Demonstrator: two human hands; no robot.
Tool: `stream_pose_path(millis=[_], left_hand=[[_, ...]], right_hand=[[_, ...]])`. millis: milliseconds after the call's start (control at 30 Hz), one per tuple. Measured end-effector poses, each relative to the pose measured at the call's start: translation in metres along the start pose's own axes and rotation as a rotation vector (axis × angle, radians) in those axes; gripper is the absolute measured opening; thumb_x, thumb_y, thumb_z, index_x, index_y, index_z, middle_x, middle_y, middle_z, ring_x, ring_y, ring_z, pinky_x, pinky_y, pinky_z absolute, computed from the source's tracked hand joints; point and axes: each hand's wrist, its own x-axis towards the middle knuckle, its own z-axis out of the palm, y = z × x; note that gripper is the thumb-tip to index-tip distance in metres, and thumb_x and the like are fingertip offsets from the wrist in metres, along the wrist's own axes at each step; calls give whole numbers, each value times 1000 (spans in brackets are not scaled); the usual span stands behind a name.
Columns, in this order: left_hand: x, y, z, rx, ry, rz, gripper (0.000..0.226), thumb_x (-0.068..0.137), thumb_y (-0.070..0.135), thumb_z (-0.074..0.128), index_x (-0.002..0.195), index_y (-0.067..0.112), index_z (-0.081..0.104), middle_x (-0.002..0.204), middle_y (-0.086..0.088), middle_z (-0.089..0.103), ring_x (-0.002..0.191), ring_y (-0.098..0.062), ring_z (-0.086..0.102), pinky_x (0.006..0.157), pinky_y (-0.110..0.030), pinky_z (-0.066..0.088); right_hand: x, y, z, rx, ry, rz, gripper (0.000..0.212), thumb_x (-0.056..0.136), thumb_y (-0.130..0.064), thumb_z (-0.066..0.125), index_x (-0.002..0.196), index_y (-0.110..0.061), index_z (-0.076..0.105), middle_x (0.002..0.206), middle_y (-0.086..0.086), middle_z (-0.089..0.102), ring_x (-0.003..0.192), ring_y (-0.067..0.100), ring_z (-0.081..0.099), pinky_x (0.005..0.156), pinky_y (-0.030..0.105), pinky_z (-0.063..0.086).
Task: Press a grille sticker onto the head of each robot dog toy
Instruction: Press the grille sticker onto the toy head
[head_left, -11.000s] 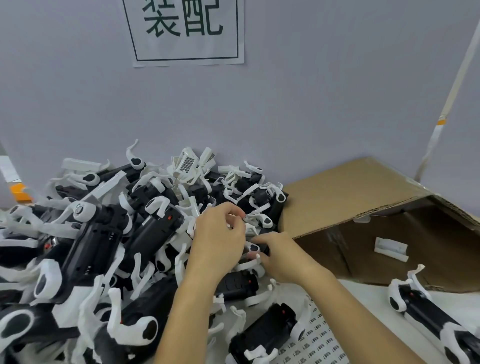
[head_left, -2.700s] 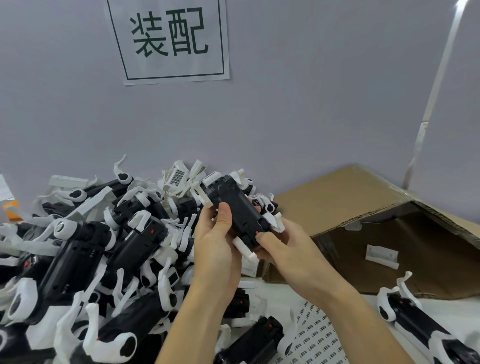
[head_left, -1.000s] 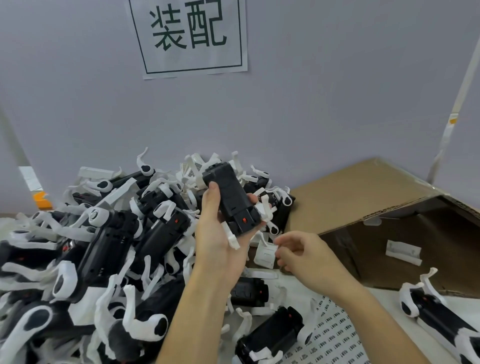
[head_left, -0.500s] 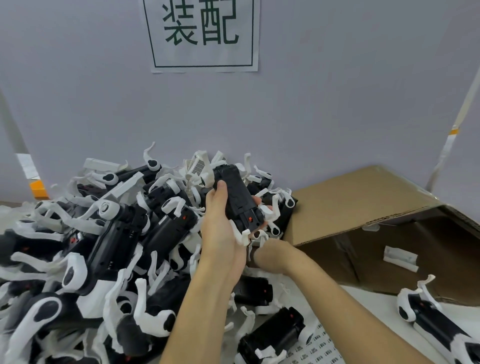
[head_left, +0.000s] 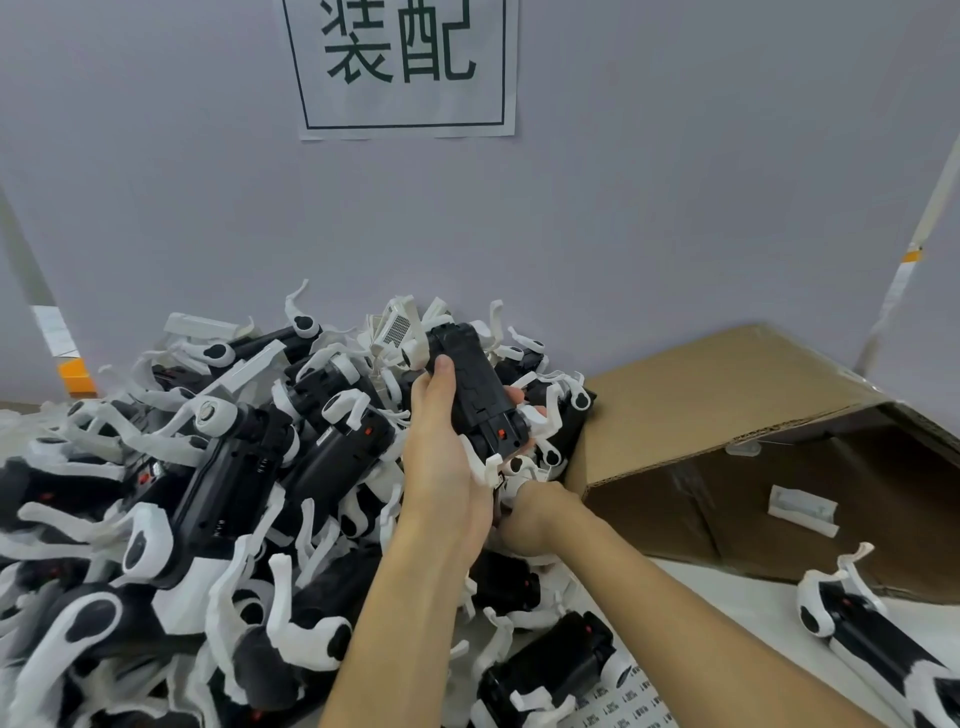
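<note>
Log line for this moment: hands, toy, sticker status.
left hand: grips robot dog toy above pile | right hand: under toy's head end, fingers hidden | sticker: not visible

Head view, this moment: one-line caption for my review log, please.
Left hand holds a black robot dog toy above the pile of toys while the right hand reaches beneath it, beside an open cardboard box.

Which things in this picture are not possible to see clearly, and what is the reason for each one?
- Right hand, head view: its fingers are hidden behind the left hand and the held toy dog, so its grip cannot be told.
- Held toy's head: covered by both hands; no sticker is visible there.
- Sticker sheet: cut off by the bottom edge, print too small to read.
- Wall sign: top cut off by the frame.
</note>
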Motion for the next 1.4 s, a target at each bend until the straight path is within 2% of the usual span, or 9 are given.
stream_pose_path(millis=[133,233,500,667,900,1067,1167,1300,1400], left_hand=[[1,0,-1,-7,5,-12,49,103,41,45,138,7,50,80,-12,67,69,-25,61,67,-38,52],[1,0,-1,-11,6,-15,49,103,40,46,138,7,51,82,-13,66,70,-25,61,68,-40,52],[1,-2,-3,35,3,-39,44,98,38,54,129,7,56,82,-11,70,83,-31,65,83,-47,55],[5,-8,-6,213,-2,-45,51,71,43,70,102,3,68,79,-7,73,77,-22,70,79,-42,58],[7,-20,-7,497,22,-69,62,63,47,85,108,10,65,81,-3,73,82,-25,68,87,-45,55],[9,-30,-4,491,103,-188,34,90,40,71,110,12,70,100,-9,77,96,-28,72,87,-41,56],[6,-32,-2,517,60,-161,30,90,37,73,107,12,71,102,-11,77,99,-28,73,92,-48,57],[0,-34,-1,596,-17,-38,54,62,49,83,101,14,72,92,-7,78,85,-20,76,70,-33,61],[0,-39,1,696,-48,7,33,79,44,80,92,15,75,84,-3,77,76,-13,73,58,-17,54]], right_hand=[[-7,6,0,101,138,-17,11,90,-20,59,89,-14,51,98,10,51,93,28,51,75,34,47],[-23,12,0,164,288,-32,28,91,-17,58,73,-18,37,87,4,46,85,26,50,57,28,39],[-71,28,-35,171,293,-2,5,91,-18,66,87,-19,66,95,1,64,90,21,63,75,32,55],[-92,64,-52,463,343,-76,21,87,-17,76,88,-31,61,96,-1,66,82,20,72,77,38,61],[-84,93,-58,750,485,-126,23,91,-4,58,108,-13,71,91,7,74,78,17,70,76,39,59],[-80,94,-55,878,555,-192,31,99,-9,48,84,-27,68,79,-7,71,68,1,64,52,10,49],[-80,92,-56,935,625,-231,28,95,-7,48,89,-26,67,71,-12,73,62,1,69,42,12,42],[-86,90,-60,1069,655,-280,29,93,-6,54,91,-32,66,82,-4,77,64,17,75,43,19,40],[-88,88,-59,965,687,-287,13,90,-13,61,92,-26,64,78,-3,76,59,13,73,45,17,42]])
